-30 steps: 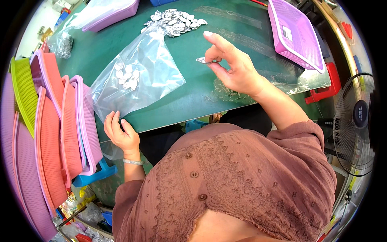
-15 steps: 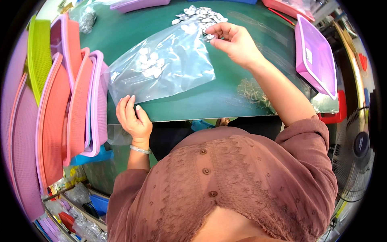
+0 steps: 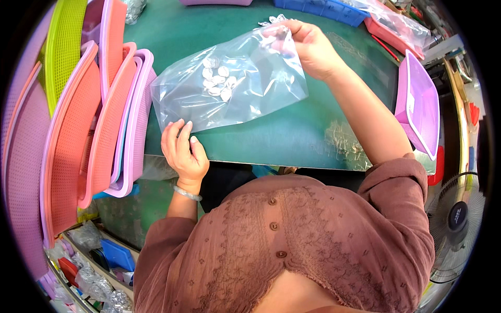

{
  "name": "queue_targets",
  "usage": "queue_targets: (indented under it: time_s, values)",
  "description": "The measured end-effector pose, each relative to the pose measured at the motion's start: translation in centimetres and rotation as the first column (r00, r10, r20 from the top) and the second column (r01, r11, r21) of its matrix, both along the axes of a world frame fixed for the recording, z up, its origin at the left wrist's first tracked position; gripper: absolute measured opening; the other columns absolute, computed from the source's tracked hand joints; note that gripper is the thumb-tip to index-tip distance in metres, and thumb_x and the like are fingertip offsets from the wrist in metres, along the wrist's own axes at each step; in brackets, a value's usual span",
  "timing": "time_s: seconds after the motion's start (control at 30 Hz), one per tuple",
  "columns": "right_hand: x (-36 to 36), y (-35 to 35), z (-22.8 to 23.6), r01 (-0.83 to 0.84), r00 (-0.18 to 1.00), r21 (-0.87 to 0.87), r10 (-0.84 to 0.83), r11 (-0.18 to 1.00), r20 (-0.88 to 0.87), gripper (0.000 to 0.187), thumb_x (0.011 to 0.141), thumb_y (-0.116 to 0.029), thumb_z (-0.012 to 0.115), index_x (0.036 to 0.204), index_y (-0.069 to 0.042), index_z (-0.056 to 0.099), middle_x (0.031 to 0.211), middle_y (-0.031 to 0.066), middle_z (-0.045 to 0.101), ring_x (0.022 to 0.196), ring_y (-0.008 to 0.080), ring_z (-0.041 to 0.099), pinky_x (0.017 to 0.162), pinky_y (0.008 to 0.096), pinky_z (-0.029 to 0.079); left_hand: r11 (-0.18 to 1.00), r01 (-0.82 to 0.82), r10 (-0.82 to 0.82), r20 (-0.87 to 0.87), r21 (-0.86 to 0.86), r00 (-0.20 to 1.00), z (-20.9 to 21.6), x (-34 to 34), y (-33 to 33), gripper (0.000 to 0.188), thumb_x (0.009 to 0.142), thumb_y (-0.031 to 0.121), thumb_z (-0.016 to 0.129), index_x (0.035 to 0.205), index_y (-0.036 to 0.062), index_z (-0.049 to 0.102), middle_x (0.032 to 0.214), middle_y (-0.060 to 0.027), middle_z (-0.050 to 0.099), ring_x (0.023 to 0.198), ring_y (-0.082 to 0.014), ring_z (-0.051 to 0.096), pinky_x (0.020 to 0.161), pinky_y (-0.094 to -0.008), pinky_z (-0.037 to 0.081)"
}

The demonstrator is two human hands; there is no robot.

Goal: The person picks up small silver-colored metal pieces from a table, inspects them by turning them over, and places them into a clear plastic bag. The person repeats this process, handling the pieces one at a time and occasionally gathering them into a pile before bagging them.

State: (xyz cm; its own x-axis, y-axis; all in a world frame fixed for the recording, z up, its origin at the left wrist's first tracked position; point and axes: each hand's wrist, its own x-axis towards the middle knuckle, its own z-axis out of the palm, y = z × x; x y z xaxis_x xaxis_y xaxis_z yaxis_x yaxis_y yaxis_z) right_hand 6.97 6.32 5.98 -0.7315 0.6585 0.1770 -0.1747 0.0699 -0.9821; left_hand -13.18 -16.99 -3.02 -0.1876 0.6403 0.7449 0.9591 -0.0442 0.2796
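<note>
A clear plastic bag (image 3: 261, 99) lies across the green table, with several small silvery-white oval pieces (image 3: 219, 82) showing inside it. My right hand (image 3: 313, 52) is at the bag's far right corner. Its fingers are closed on the plastic there, and the thumb is partly seen through the film. Just past that corner, part of a heap of similar shiny pieces (image 3: 272, 20) shows; the bag and hand hide the rest. My left hand (image 3: 183, 154) rests at the bag's near left edge, fingers stretched and thumb apart, fingertips at the plastic.
Pink, purple and green plastic baskets (image 3: 73, 146) stand stacked on the left. A purple basket (image 3: 421, 104) sits at the table's right edge, with a fan (image 3: 456, 219) below it. Along the far side are a blue tray (image 3: 323, 10) and a red stick (image 3: 385, 48).
My right hand has gone from the silvery heap to the bag's corner, and the bag's far end now covers most of the heap. The view has shifted; my left hand stays by the near edge.
</note>
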Motion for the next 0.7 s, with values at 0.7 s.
queue_targets:
  time_s: [0.7]
  values:
    - [-4.1, -1.5, 1.1, -0.461, 0.833, 0.791, -0.111, 0.401, 0.542, 0.015, 0.072, -0.010, 0.058, 0.085, -0.008, 0.062, 0.086, 0.0136, 0.063, 0.082, 0.0313, 0.060, 0.070, 0.0398, 0.048, 1.000, -0.009, 0.009, 0.027, -0.015, 1.000, -0.1, -0.3, -0.1, 0.031, 0.069, 0.001, 0.049, 0.099, 0.0007, 0.059, 0.106, -0.0132, 0.056, 0.102, -0.0346, 0.049, 0.090, -0.0416, 0.037]
